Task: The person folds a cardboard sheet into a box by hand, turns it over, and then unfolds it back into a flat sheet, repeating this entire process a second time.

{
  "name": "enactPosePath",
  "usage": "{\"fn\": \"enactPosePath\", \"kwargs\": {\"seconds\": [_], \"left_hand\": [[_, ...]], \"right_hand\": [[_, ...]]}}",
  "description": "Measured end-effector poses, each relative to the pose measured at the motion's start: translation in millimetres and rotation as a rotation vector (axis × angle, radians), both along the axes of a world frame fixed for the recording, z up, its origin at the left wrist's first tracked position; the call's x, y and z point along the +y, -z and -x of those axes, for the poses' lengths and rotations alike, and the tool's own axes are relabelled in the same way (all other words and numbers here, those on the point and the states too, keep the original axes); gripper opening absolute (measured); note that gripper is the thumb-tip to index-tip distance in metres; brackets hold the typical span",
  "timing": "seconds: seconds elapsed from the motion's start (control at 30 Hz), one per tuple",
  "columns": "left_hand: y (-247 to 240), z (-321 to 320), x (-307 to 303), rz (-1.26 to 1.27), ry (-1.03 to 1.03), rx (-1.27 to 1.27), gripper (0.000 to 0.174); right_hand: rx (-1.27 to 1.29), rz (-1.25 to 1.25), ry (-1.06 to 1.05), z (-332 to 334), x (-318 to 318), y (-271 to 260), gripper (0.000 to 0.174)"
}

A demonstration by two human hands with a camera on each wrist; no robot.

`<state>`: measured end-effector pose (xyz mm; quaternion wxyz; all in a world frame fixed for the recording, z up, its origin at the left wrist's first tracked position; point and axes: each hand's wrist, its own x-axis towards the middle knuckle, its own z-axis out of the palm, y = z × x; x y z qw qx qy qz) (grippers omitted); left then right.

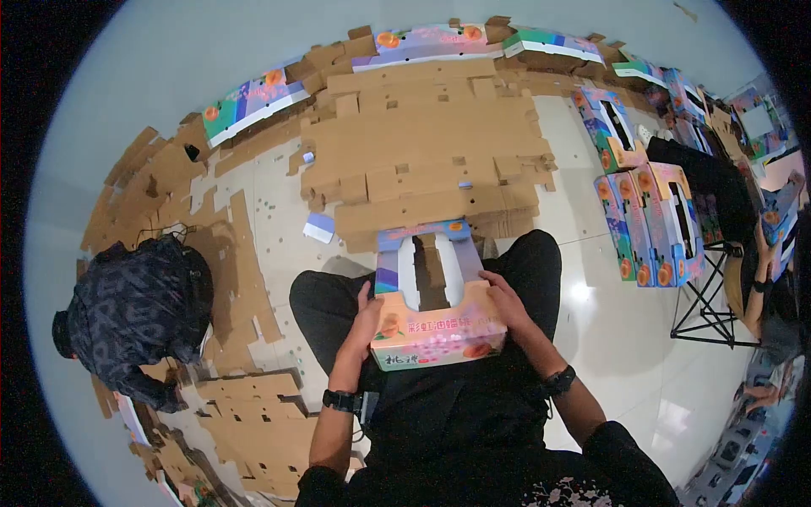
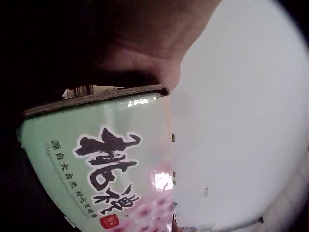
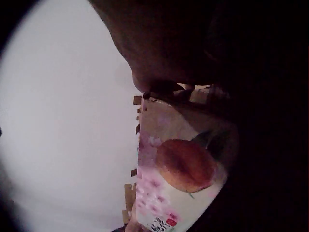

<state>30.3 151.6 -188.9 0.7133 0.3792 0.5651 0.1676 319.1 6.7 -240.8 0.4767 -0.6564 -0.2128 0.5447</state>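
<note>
A printed cardboard fruit box [image 1: 439, 325] with a large cutout in its top rests on the person's lap. Peaches, pink blossoms and Chinese lettering decorate it. On its left side, the left hand [image 1: 363, 323] grips the edge, most of the fingers hidden behind the side wall. From the opposite side the right hand [image 1: 507, 306] holds the box, its thumb side along the top edge. The green end panel [image 2: 96, 159] fills the lower left wrist view below the palm. A peach print [image 3: 187, 166] shows below the darkened hand in the right wrist view.
Flattened cardboard sheets [image 1: 422, 131] are stacked ahead. Finished-looking boxes [image 1: 646, 224] stand on the floor at right, beside a folding stool [image 1: 714, 300] and another person. Someone in dark patterned clothing [image 1: 139, 313] crouches at left. More cardboard [image 1: 253, 422] lies at lower left.
</note>
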Motion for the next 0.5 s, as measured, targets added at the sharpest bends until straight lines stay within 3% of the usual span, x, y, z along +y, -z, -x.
{"fn": "enactPosePath", "kwargs": {"seconds": [0.1, 0.2, 0.27, 0.3, 0.37, 0.4, 0.43, 0.5], "left_hand": [[57, 19, 7, 0.257, -0.033, -0.137, 0.048], [19, 16, 4, 0.361, -0.015, -0.226, 0.050], [13, 21, -15, 0.142, -0.057, -0.234, 0.056], [-21, 18, -29, 0.107, -0.107, -0.206, 0.068], [-66, 23, -54, -0.013, -0.081, -0.240, 0.070], [-73, 31, -69, -0.226, -0.006, -0.174, 0.075], [-110, 26, -79, -0.366, 0.058, -0.087, 0.081], [-144, 18, -94, -0.496, 0.030, -0.148, 0.094]], "right_hand": [[0.057, -0.052, 0.113, 0, 5, 23, 0.044], [-0.062, -0.081, 0.035, -3, -1, 22, 0.048], [-0.089, -0.119, 0.060, -4, -15, -2, 0.051], [-0.099, -0.137, 0.072, -3, -21, -23, 0.052], [-0.585, -0.185, -0.018, -2, -27, -90, 0.052], [-0.827, -0.200, -0.063, -1, -32, -123, 0.052], [-0.903, -0.215, -0.063, 1, -37, -146, 0.051], [-1.050, -0.254, -0.069, 5, -45, -184, 0.049]]}}
